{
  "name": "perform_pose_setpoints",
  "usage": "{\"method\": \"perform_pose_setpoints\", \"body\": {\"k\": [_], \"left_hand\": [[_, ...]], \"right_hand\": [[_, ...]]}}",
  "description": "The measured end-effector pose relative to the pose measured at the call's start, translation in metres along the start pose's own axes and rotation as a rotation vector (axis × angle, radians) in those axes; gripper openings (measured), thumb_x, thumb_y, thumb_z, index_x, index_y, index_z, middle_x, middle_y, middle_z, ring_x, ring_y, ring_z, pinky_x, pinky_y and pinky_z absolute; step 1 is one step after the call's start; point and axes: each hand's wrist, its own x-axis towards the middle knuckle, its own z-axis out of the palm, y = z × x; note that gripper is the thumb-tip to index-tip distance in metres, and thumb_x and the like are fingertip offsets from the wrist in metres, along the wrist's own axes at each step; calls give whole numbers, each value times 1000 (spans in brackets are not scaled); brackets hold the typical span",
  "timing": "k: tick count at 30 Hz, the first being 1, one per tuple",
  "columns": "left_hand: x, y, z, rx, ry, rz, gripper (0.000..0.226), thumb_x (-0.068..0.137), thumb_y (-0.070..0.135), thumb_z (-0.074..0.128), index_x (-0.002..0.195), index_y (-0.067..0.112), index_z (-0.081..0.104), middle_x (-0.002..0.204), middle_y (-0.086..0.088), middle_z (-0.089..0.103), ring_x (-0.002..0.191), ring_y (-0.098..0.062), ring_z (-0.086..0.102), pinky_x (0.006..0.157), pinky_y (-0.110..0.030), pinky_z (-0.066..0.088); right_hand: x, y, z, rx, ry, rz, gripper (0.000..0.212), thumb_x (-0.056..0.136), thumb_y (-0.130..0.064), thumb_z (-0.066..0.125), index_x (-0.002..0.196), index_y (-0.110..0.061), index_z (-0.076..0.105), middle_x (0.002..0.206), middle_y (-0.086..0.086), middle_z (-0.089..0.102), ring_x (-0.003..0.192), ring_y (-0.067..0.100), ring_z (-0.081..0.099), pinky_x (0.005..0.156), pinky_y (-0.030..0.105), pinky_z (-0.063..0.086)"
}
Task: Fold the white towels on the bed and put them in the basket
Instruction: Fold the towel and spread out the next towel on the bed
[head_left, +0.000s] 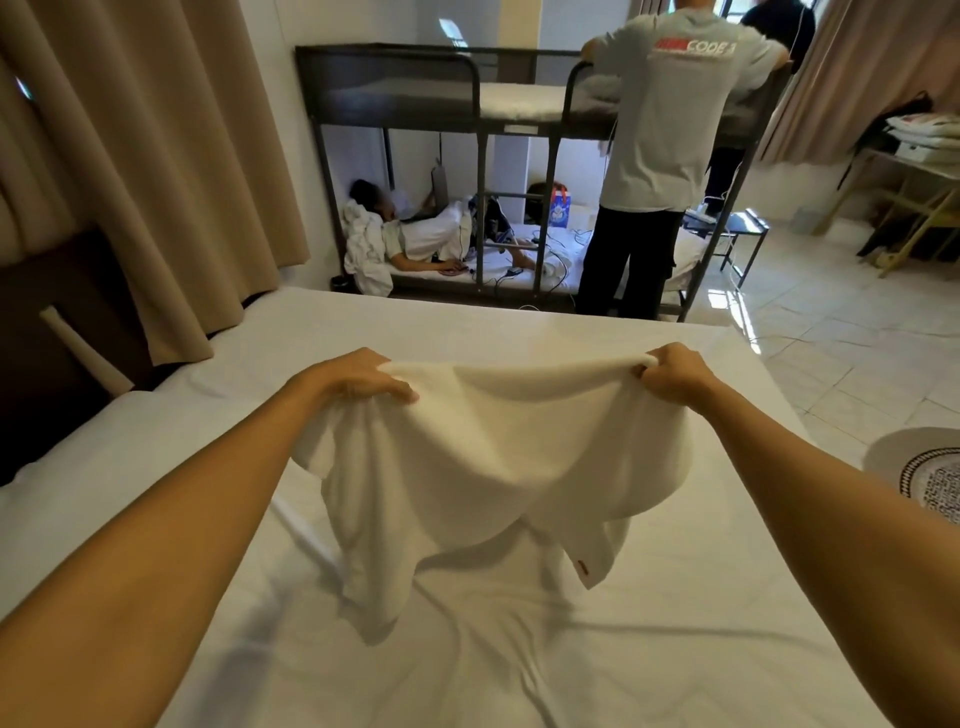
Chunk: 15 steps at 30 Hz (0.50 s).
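Towel (498, 452), white and limp, hangs in the air above the bed (519, 665), stretched by its top edge between two outstretched arms, its lower corners drooping down to the sheet. Left hand (363, 379) pinches one upper corner with clenched fingers; right hand (670, 371) grips the other the same way. Beyond the bed stands a metal bunk bed (467, 98).

The towel (498, 457) hangs between the left hand (363, 382) and the right hand (670, 371), above the bed (467, 649). Beyond both hands stands a bunk bed (395, 93). A curtain (156, 182) is left of the left hand; a basket (930, 478) sits right of the right hand, on the floor (841, 364).
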Motion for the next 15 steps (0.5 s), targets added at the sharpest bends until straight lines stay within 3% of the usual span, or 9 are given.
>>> {"method": "perform_pose_setpoints", "body": {"k": [4, 8, 11, 15], "left_hand": [[0, 5, -6, 344, -5, 38, 41, 76, 42, 73, 101, 10, 65, 110, -10, 65, 90, -25, 59, 82, -34, 46], [-7, 11, -6, 754, 54, -144, 61, 78, 52, 68, 122, 12, 53, 121, -7, 60, 102, -24, 58, 90, -33, 44], [-3, 9, 2, 792, 111, -172, 54, 90, 50, 52, 129, 12, 51, 127, -8, 58, 114, -26, 57, 98, -37, 44], [-4, 3, 11, 711, 196, -161, 45, 97, 44, 43, 127, 12, 51, 122, -10, 60, 107, -25, 60, 86, -33, 47]], "right_hand": [[-1, 11, -5, -231, -97, -43, 28, 91, -18, 55, 111, -1, 65, 111, 20, 64, 88, 26, 53, 84, 36, 46], [-5, 15, -9, -423, -218, 20, 38, 90, -25, 55, 123, -5, 57, 123, 15, 59, 104, 28, 55, 93, 36, 45], [-7, 14, -3, -483, -205, -3, 37, 90, -22, 50, 124, -8, 56, 123, 13, 58, 108, 29, 56, 95, 38, 46], [-10, 18, 8, -475, -169, -4, 37, 88, -16, 49, 124, -14, 58, 118, 11, 60, 106, 29, 57, 88, 38, 48]]}}
